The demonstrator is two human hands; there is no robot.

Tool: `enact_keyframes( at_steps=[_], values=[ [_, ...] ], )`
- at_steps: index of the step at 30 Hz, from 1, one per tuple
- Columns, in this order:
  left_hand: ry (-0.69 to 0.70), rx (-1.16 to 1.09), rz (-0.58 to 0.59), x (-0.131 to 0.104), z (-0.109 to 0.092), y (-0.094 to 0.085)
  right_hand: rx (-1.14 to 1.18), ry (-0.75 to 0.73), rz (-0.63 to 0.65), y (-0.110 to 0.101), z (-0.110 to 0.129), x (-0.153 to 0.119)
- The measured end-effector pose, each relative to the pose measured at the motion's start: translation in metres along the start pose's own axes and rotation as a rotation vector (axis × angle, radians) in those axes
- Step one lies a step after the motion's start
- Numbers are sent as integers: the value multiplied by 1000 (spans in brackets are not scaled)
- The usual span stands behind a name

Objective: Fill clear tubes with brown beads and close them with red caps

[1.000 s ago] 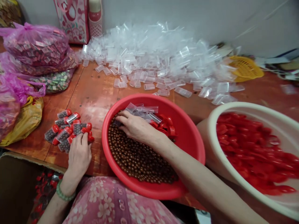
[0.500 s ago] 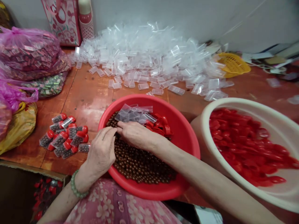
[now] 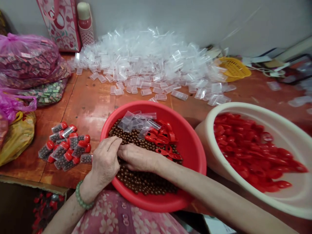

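Note:
My left hand, a green bead bracelet on its wrist, is curled at the left rim of the red basin. Its fingertips meet those of my right hand, which reaches in from the right over brown beads. Both hands are closed, and whatever lies between the fingers is hidden. Behind them in the basin lie clear plastic tubes and red plastic caps. Left of my left hand is a cluster of red-capped tubes filled with dark beads.
A large heap of clear tubes lies against the wall, with a yellow basket at its right. The white tub at right holds red caps. Tied plastic bags sit at left. Below the table edge is a box with red pieces.
My right hand has moved down and slightly left, away from the clear tubes, uncovering more red caps and beads. My left hand stays curled near the rim. The view has shifted slightly.

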State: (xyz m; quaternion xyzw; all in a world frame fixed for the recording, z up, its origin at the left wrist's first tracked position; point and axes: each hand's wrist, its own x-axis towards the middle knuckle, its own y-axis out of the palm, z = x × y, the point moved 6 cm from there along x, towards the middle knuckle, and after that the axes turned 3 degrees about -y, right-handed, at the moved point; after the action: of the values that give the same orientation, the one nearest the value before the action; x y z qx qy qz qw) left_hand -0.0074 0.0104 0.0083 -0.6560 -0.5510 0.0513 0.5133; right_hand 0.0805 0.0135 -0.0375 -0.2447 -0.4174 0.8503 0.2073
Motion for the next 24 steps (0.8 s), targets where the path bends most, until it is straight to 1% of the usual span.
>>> enact_keyframes(
  at_steps=[2, 5, 7, 9, 10, 14, 16, 19, 22, 24],
  values=[
    [-14, -15, 4, 0, 1, 1, 197, -32, -66, 0, -2, -3],
    [-31, -53, 3, -1, 2, 1, 492, 6, -170, -4, -11, -9],
    [-47, -97, 20, -2, 3, -1, 640, 28, -222, -7, -17, -14],
    [-95, -175, 91, -1, 6, -5, 733, 12, -276, -13, -18, -20],
    [-134, -235, 156, -1, 7, -6, 763, -4, -309, -18, -18, -23],
    [-312, -518, 494, -2, 7, -4, 778, -54, -418, -37, -15, -37],
    [-365, -625, 587, 0, 4, 0, 736, -82, -459, -46, -10, -45],
    [-380, -749, 612, 6, -2, 8, 671, -94, -507, -54, -3, -55],
    [-393, -828, 612, 9, -6, 16, 653, -73, -550, -56, 0, -64],
    [-417, -848, 624, 8, -6, 19, 649, -58, -602, -56, 1, -69]
  ],
)
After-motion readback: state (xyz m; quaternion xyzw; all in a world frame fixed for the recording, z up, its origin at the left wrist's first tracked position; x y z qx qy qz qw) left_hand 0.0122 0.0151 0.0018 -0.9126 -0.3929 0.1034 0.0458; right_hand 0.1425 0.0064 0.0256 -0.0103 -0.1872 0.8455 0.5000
